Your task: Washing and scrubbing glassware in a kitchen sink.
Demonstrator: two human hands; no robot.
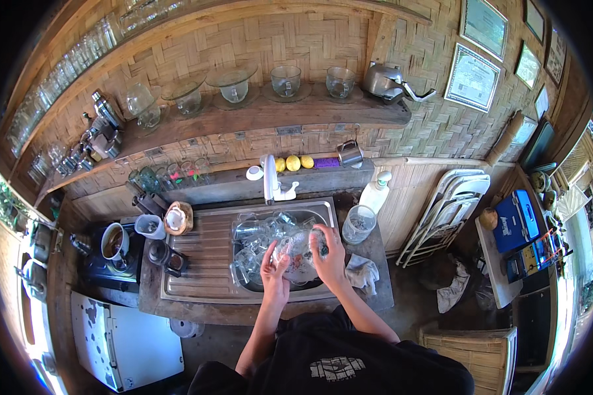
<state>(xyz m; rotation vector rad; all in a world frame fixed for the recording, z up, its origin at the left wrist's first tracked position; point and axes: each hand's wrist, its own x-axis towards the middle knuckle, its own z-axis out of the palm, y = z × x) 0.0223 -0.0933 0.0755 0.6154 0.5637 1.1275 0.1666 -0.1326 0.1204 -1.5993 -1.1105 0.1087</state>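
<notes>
Both hands are over the basin of a stainless-steel sink (pixel 202 291). My left hand (pixel 275 281), fingers curved upward, holds a clear glass (pixel 282 249) with what looks like suds on it. In my right hand (pixel 331 261), between bent fingers and thumb, is a small greyish scrubbing pad (pixel 318 242); its exact kind is hard to make out. Beneath and left of the hands, clear glass mugs (pixel 249 247) lie heaped in the basin. Part of the basin is hidden by my hands.
Behind the basin rises a white faucet (pixel 271 182). To the right are a clear plastic tub (pixel 359 224), a pump bottle (pixel 375 192) and a grey cloth (pixel 363 271). A French press (pixel 168 256) and a halved coconut (pixel 179 218) stand left. Glass cups (pixel 285 81) line the shelf above.
</notes>
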